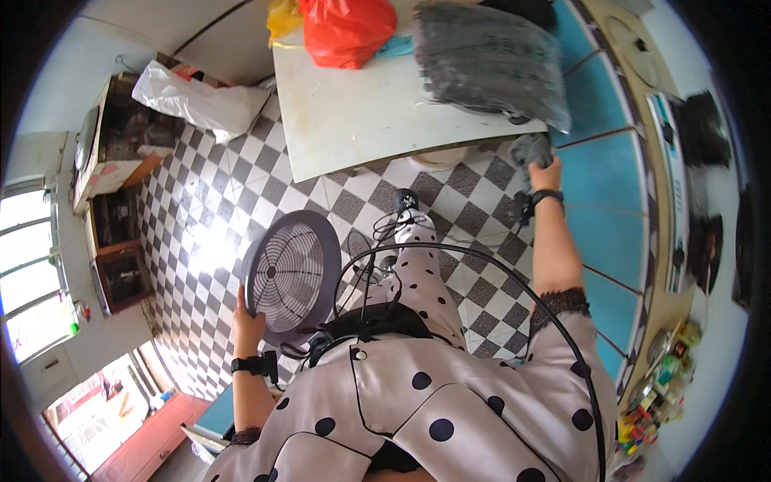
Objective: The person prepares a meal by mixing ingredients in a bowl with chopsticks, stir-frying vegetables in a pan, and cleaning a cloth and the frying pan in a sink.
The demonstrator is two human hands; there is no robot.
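My left hand (pixel 248 322) grips the rim of a dark plastic colander (pixel 288 274), which is tilted so its slotted bottom faces up toward me. Nothing shows inside the colander. On the right, my right hand (pixel 546 175) holds a crumpled grey cloth (pixel 532 153) beside the corner of a white-topped table (pixel 355 120). Straps with small dark devices circle both of my wrists.
A red plastic bag (pixel 346 30) and a dark plastic-wrapped bundle (pixel 491 60) lie on the table. Blue-tiled cabinets (pixel 608 181) line the right, under a counter with a gas stove (pixel 668 193). A white bag (pixel 193 99) sits left. A black cable (pixel 482 253) arcs before me.
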